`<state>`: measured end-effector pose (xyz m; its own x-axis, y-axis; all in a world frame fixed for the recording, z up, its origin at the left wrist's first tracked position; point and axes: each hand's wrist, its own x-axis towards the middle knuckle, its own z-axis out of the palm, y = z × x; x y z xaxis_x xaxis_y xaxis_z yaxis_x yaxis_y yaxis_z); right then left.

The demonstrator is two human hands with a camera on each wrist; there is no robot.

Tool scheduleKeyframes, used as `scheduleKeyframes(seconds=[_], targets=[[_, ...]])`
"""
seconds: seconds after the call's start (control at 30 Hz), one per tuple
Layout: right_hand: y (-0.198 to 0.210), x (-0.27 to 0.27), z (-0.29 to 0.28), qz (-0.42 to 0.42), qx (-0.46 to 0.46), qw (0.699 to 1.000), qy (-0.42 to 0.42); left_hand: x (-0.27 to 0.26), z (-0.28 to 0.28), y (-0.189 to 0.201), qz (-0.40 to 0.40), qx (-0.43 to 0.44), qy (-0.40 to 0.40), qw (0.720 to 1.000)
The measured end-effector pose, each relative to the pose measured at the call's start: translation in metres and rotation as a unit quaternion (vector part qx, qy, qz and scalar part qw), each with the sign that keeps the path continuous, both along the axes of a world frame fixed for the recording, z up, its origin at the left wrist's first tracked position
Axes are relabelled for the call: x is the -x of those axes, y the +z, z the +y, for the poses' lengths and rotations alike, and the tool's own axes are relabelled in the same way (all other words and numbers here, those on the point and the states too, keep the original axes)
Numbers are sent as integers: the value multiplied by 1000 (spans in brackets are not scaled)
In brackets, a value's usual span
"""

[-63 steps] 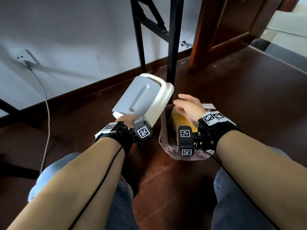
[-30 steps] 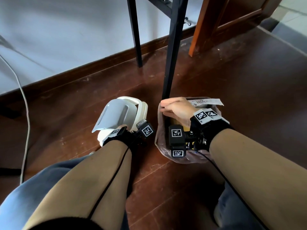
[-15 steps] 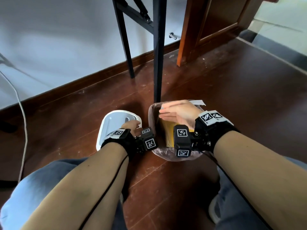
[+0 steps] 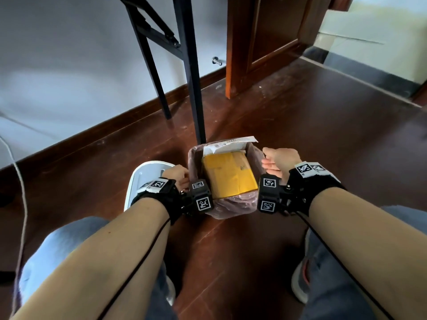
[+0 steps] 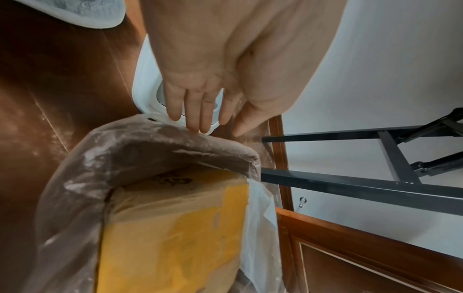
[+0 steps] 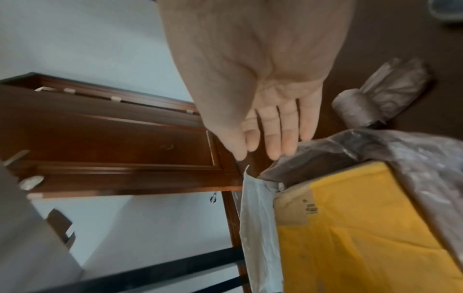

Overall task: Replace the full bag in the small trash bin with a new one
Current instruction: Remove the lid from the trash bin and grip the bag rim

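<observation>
The small trash bin (image 4: 227, 205) is being seen on the dark wooden floor (image 4: 323, 135), just in front of a black metal table leg (image 4: 193, 77). It is being lined by a translucent bag (image 4: 233, 204), whose edge is being folded over the rim. The bag is being filled by a yellow padded envelope (image 4: 230, 176), and a white mailer (image 4: 227, 143) is being pressed against the bin's far wall.

The left hand (image 4: 176, 175) is being held at the bin's left rim, fingers straight and close together; in the left wrist view the fingertips (image 5: 198, 123) are being laid at the bag's folded edge, and nothing is being gripped. The right hand (image 4: 278, 161) is being held at the right rim, also flat and extended, its fingertips (image 6: 275, 150) being brought just to the bag's edge with nothing pinched.

The white bin lid (image 4: 147, 176) is being left flat on the floor just beside the bin's left side, partly under the left hand. A roll of new bags (image 6: 375, 99) is being shown on the floor beyond the bin's right side in the right wrist view. A wooden door (image 4: 265, 31) is being seen at the far wall.
</observation>
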<state>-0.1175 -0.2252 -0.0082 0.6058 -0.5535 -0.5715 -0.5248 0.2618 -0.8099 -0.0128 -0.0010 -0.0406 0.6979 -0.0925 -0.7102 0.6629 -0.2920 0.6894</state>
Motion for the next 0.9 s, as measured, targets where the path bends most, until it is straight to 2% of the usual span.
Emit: scheduleKeyframes(seconds=[0.13,0.23,0.37,0.47,0.6,0.73,0.8,0.87,0.9], targets=[[-12,1,1,100,8,995,-13,11,-3,-10,0,-28,-17,999],[-15,2,4,137,33,990,20,17,-6,-16,2,-38,-19,999],[-27,4,7,133,-6,989,56,21,-1,-16,11,-39,0,999],[-38,3,9,108,-35,992,56,20,1,-20,21,-68,-29,997],[-52,0,11,130,-20,990,50,-3,11,-69,89,-54,-84,991],[-45,3,17,173,-5,981,85,11,7,-35,75,-49,-84,992],[-61,4,6,179,30,973,142,15,5,-27,82,-27,-83,993],[-64,10,0,229,80,947,209,16,4,-23,105,-5,-84,991],[-65,11,-5,226,71,955,179,16,4,-22,115,4,-84,990]])
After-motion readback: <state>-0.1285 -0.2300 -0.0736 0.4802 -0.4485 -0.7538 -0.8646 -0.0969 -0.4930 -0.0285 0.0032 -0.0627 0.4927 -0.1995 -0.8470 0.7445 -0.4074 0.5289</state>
